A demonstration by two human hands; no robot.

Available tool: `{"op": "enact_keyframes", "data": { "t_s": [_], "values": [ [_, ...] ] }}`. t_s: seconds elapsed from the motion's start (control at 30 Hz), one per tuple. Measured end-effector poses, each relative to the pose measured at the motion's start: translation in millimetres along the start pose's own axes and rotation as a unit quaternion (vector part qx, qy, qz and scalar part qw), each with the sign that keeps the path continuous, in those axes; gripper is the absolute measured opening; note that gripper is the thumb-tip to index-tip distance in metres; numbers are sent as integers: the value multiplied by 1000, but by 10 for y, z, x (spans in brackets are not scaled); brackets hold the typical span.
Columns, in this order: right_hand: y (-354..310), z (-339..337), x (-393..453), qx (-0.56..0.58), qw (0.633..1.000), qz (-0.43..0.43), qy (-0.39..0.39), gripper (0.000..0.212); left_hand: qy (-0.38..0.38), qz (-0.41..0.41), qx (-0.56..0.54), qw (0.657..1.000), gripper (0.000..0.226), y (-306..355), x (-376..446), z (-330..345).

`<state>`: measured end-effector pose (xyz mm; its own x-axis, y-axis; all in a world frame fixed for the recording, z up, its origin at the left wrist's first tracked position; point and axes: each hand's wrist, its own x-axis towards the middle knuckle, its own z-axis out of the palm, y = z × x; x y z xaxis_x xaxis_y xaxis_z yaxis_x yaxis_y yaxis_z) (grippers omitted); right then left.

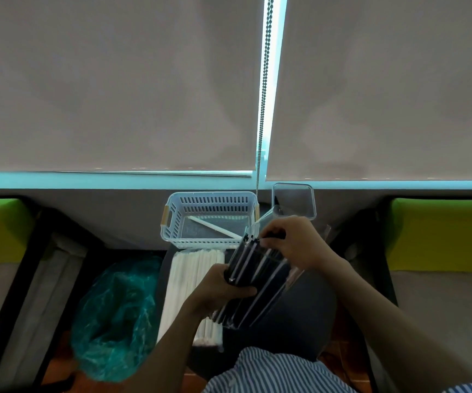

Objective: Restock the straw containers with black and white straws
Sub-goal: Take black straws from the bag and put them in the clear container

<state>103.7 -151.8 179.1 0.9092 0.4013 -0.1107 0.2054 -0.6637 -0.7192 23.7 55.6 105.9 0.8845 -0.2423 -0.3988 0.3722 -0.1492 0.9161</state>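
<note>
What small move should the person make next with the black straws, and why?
Probably push the black straws deeper into the clear container. The left hand grips that tilted container, the right hand pinches the straw tops, and their ends stick out past its mouth.

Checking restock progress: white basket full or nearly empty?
Nearly empty: the white basket holds one white straw lying diagonally on its bare floor.

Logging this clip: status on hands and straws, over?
Left hand grips clear plastic container of black straws. Right hand pinches straw tops. White slotted basket beyond, nothing blocking.
</note>
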Motion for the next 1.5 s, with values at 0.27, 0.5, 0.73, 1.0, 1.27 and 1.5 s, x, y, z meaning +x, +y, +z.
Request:
{"op": "enact_keyframes", "data": {
  "t_s": [0.27,0.5,0.73,1.0,1.27,1.5],
  "values": [
    [-6,-72,-27,23,998,5,55,16,13,0,-11,1000,31,19,-27,30],
    [15,-30,-37,38,999,21,-15,38,20,-8,-37,999,29,-6,-35,33],
    [-2,59,-24,8,999,16,-46,21,29,-12,-18,999,28,-38,-51,38],
    [-56,122,31,86,996,25,2,4,44,-21,-26,998,34,-27,-56,52],
    [-94,137,26,204,977,49,38,17,45,-27,-18,998,32,-17,-26,48],
    [-136,113,16,147,988,17,45,11,52,-28,-22,998,33,-8,-4,71]
  ]
}}
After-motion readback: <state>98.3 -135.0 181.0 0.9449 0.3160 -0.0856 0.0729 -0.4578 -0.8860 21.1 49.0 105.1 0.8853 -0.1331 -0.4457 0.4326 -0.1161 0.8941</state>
